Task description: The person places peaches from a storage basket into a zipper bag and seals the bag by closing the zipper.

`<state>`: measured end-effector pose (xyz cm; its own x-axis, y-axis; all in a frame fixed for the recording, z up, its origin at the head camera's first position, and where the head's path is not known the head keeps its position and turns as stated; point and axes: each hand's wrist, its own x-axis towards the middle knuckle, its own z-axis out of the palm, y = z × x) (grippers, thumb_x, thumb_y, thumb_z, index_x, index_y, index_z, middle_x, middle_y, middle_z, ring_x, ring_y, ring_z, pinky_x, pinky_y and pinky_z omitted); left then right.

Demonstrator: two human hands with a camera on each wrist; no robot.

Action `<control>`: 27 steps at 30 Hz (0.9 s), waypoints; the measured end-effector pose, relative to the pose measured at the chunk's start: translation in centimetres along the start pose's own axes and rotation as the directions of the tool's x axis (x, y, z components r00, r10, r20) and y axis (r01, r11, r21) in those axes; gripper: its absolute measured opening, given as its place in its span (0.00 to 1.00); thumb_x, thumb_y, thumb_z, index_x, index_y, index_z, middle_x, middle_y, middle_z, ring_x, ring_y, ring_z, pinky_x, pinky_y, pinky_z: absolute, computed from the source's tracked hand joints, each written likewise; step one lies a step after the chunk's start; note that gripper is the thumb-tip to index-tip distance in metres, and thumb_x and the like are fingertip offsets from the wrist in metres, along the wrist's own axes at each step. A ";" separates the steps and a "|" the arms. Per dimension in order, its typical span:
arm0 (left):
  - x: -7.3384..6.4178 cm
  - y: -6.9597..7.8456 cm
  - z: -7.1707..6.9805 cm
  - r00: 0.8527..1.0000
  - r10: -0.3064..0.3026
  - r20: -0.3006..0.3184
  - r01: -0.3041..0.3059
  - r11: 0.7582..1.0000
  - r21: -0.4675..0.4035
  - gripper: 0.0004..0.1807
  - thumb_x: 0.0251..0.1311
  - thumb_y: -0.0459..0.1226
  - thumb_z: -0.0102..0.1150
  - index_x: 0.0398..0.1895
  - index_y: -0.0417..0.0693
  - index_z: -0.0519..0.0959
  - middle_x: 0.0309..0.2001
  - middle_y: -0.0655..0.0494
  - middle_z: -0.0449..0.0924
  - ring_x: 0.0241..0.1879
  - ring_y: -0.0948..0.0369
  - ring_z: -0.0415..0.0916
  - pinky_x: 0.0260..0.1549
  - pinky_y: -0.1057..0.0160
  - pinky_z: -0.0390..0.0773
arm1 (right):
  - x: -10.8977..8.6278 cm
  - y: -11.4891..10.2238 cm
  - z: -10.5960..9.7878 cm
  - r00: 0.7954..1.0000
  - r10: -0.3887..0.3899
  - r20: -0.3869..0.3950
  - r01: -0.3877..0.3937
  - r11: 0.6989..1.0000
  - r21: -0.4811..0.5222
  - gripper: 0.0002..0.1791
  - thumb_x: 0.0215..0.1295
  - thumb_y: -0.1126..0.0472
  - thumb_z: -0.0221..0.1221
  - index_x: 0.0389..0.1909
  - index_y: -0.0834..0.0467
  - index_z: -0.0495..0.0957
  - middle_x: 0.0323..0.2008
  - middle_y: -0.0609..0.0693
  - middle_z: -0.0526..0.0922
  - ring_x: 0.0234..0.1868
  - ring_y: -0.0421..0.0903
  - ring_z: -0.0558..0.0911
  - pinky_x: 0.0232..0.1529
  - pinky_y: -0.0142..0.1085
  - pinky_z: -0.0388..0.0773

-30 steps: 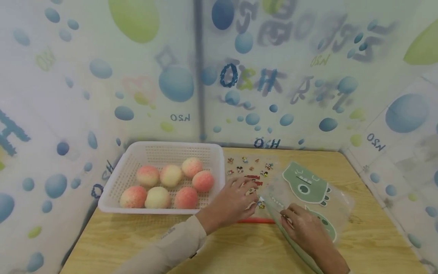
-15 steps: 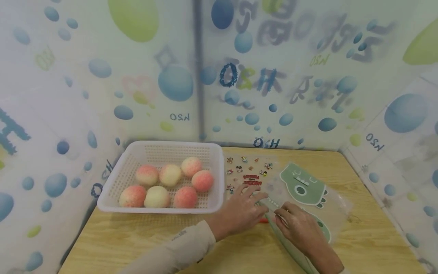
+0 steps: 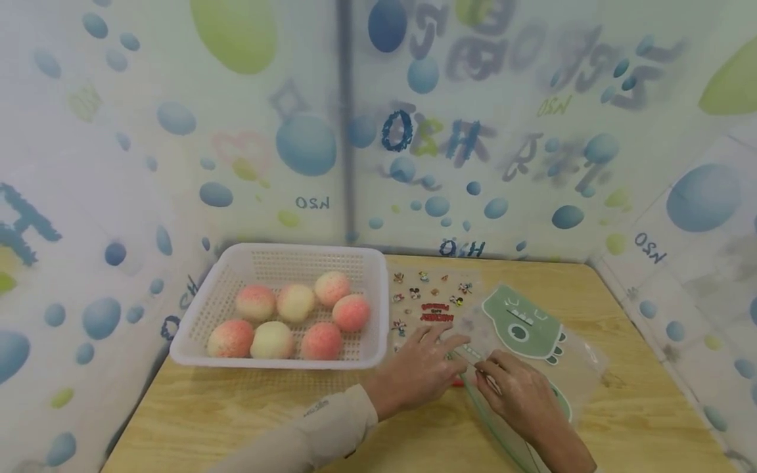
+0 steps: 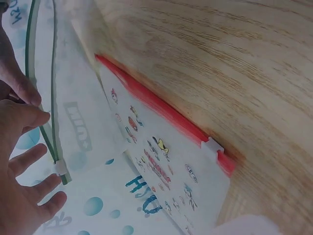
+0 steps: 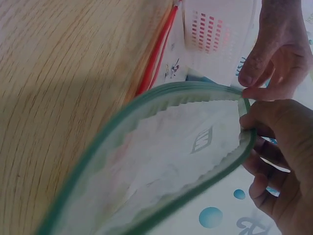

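A clear zip bag with green dinosaur prints [image 3: 526, 325] lies on the right of the table, its green-edged mouth [image 5: 210, 85] standing apart as a loop. My right hand [image 3: 517, 394] pinches the bag's rim near one end, with thumb and fingers. Close beside it, my left hand [image 3: 416, 368] has thumb and forefinger at the same rim, the other fingers spread. In the left wrist view, a white slider [image 4: 60, 168] sits at the end of the green strip. A second clear bag with cartoon prints and a red zip [image 4: 161, 107] lies partly under my left hand.
A white perforated basket [image 3: 192, 328] holding several pink and cream peaches [image 3: 296, 302] stands to the left of the bags. The wooden table [image 3: 284, 394] meets bubble-patterned walls [image 3: 378, 217] at the back and sides.
My left hand has moved right and slightly down, from over the cartoon bag to the green rim beside my right hand. The right hand has shifted slightly left, keeping its pinch.
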<state>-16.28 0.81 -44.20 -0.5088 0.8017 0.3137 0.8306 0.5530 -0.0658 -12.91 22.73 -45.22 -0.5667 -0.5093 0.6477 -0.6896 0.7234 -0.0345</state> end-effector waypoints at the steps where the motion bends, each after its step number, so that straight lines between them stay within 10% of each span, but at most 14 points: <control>1: 0.0 0.1 0.0 1.000 -0.001 0.002 0.001 1.000 0.006 0.13 0.72 0.50 0.58 0.54 0.66 0.85 0.72 0.57 0.68 0.72 0.50 0.61 0.66 0.50 0.66 | 0.0 0.0 0.0 1.000 0.002 0.002 -0.002 1.000 -0.003 0.30 0.80 0.45 0.41 0.29 0.57 0.85 0.28 0.43 0.77 0.23 0.35 0.71 0.18 0.30 0.69; 27: 0.7 0.5 1.3 0.999 -0.039 -0.005 0.039 0.999 0.017 0.24 0.69 0.47 0.61 0.67 0.57 0.76 0.69 0.57 0.72 0.65 0.57 0.70 0.61 0.57 0.73 | -1.2 -0.6 -0.4 0.996 0.084 -0.019 -0.085 0.996 -0.012 0.29 0.79 0.44 0.42 0.47 0.61 0.85 0.37 0.48 0.81 0.25 0.38 0.74 0.19 0.33 0.73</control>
<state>-16.51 1.96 -45.25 -0.5396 0.7785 0.3204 0.8061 0.5876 -0.0701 -11.65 23.13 -45.65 -0.6143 -0.4375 0.6567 -0.6337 0.7694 -0.0801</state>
